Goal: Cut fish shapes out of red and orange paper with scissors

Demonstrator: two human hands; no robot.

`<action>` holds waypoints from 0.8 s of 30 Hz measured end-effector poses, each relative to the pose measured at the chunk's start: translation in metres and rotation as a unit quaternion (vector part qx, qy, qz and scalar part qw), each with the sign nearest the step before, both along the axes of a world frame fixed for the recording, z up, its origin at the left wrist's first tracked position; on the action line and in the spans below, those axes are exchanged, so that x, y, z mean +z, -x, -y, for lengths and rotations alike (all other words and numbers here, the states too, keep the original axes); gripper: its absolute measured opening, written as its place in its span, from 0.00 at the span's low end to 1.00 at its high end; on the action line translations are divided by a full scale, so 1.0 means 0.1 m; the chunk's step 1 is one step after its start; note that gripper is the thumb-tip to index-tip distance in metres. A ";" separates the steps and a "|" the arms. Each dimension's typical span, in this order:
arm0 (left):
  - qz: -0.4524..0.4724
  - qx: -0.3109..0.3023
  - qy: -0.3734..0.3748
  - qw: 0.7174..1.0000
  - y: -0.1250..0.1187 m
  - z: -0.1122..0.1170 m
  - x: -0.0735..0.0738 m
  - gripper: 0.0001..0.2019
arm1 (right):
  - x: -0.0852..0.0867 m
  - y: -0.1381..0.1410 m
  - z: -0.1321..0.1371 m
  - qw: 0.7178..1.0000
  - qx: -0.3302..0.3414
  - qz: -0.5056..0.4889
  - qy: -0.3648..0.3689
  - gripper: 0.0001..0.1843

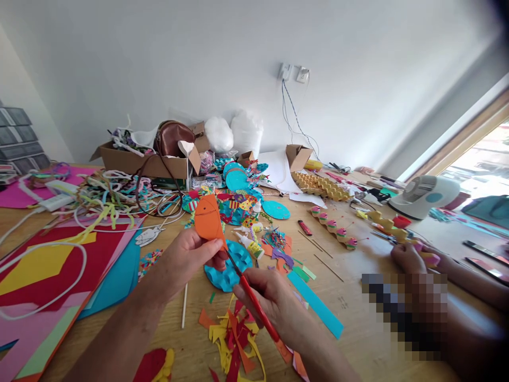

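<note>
My left hand (186, 260) pinches an orange paper fish shape (207, 217) and holds it upright above the wooden table (358, 297). My right hand (270, 300) is closed round red-handled scissors (254, 300), whose tip touches the lower edge of the orange paper. Below my hands lies a heap of red, yellow and orange paper scraps (234, 337). A blue folded paper disc (228, 265) lies just behind the hands.
Coloured paper sheets (51, 276) cover the left of the table. Cardboard boxes (147, 162), a brown bag (173, 138), paper strips and craft pieces crowd the back. A white fan (423, 196) stands at the right. Another person's hand (409, 257) rests at the right.
</note>
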State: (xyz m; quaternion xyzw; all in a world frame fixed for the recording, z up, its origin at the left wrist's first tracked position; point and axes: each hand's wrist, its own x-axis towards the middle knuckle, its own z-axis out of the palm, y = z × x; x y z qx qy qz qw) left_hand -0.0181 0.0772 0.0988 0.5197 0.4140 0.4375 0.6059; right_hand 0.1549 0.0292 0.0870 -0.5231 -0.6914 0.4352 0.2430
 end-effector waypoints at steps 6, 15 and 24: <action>-0.002 -0.016 -0.003 1.000 0.00 -0.02 -0.04 0.07 | -0.02 -0.01 0.00 1.000 0.000 -0.002 -0.003 0.27; -0.010 -0.016 -0.015 1.000 0.01 -0.04 -0.07 0.07 | -0.06 -0.03 0.01 1.000 -0.006 0.006 -0.006 0.27; -0.040 0.005 -0.044 0.998 0.03 -0.03 -0.02 0.06 | -0.08 -0.04 0.02 1.000 -0.005 0.016 -0.019 0.27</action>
